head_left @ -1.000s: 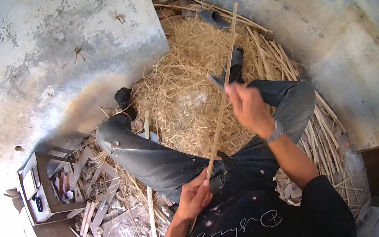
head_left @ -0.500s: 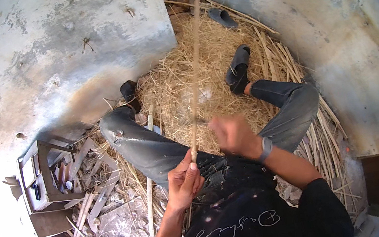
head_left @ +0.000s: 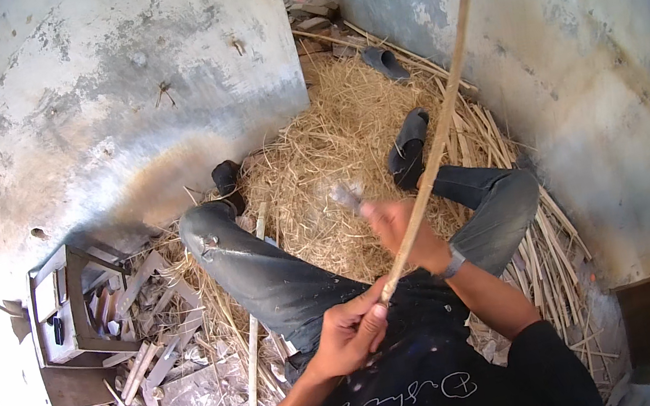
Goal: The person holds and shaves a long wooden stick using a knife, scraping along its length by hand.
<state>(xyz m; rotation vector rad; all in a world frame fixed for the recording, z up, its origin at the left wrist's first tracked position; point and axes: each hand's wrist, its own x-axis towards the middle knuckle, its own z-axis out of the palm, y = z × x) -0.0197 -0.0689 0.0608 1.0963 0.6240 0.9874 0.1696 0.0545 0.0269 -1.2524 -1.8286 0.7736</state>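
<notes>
Two pale plastered walls [head_left: 115, 109] are seen beyond the hands, meeting in a corner. A heap of straw [head_left: 334, 150] is spread ahead of both hands, between the legs in grey jeans [head_left: 268, 271]; dark slippers [head_left: 407, 143] are worn on the feet beyond the right hand, and a loose one lies further off. Left of the left hand, split wood offcuts [head_left: 157, 374] are scattered beside a small grey crate [head_left: 62, 313].

A long cane strip [head_left: 447, 111] is held up from the lap, rising past the right hand to the top edge. Its lower end is pinched in the closed left hand [head_left: 350, 335], close to the body. The right hand [head_left: 406, 232] is closed, just ahead of the left and against the strip, apparently on a knife handle [head_left: 345, 195]; the blur leaves that uncertain.

Compared with a second ago, the strip has been swung up from a slant over the straw, and the right hand has been drawn back toward the left. A stroke along the strip is judged to be near its lower end.
</notes>
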